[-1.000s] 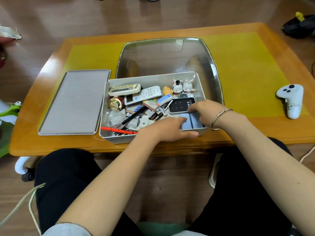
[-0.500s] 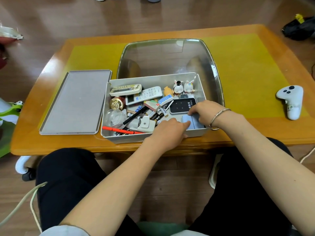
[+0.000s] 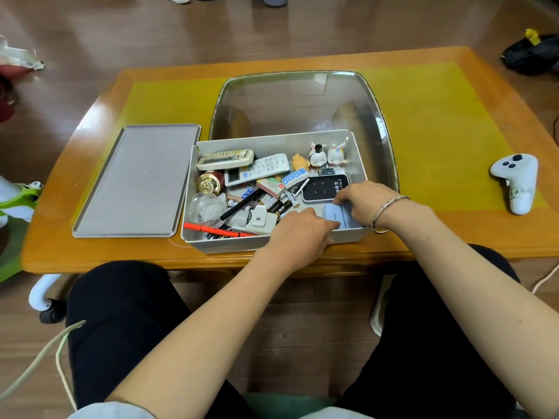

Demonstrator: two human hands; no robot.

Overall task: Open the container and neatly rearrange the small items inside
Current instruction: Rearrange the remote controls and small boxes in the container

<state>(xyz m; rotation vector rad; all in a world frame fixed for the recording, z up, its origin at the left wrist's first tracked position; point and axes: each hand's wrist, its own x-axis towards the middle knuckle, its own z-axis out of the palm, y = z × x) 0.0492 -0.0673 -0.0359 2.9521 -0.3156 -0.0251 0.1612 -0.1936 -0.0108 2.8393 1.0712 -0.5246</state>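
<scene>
the open container (image 3: 273, 241) is sitting at the near edge of the wooden table (image 3: 453, 231), its flat lid (image 3: 136, 179) lying just to its left; both hands are reaching into its near right corner; the left hand (image 3: 298, 234) and the right hand (image 3: 364, 201) are curling their fingers on a pale blue box (image 3: 334, 214) between them; remotes (image 3: 257, 170), batteries and a red pen (image 3: 217, 230) are lying jumbled inside.
</scene>
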